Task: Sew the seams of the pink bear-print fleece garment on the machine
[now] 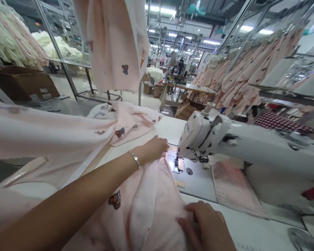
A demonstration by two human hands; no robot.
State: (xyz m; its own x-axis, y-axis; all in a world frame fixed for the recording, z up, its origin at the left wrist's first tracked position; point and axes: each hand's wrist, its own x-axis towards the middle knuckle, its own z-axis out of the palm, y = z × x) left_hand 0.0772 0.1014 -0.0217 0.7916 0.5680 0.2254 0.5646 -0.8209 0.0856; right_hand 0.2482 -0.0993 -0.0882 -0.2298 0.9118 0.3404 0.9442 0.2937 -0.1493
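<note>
Soft, light pink fabric bunches under our right hand, fingers pinching its edge, left hand pressing it flat beside the sewing machine needle.

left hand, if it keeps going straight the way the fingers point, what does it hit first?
Most likely the presser foot under the sewing machine head. The left hand rests on the pink fabric, fingers aimed right toward the needle area. Depth is unclear, so it might pass just behind.

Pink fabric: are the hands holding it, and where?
Both hands press the pink fabric: left hand at its far edge by the needle, right hand at the near edge.
</note>
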